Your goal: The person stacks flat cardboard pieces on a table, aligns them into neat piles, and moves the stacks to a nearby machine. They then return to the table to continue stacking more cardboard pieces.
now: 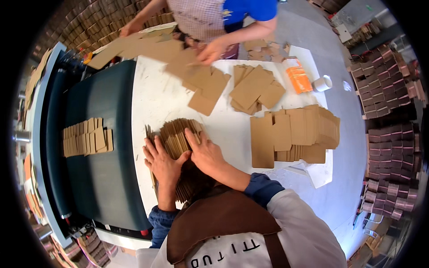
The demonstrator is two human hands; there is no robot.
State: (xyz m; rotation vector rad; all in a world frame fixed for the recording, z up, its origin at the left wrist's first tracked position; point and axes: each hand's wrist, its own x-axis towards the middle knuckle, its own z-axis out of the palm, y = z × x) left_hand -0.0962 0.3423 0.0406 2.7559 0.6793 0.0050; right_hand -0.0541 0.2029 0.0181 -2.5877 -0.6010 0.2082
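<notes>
A row of brown cardboard pieces (181,138), standing on edge and packed close, sits on the white table (149,89) right in front of me. My left hand (163,163) lies against its left side, fingers spread and thumb reaching toward the right hand. Against the right side rests my right hand (205,156), with its index finger stretched along the top edges. Both hands touch the row from outside, and neither wraps around a piece. My forearms and brown collar hide part of the row's near end.
Cardboard piles lie at the right (308,134) and far middle (257,87), near an orange-wrapped pack (298,78) and a roll of tape (321,83). A dark green conveyor belt (98,187) at left carries a cardboard row (87,137). Across the table, a person handles cardboard sheets (152,48).
</notes>
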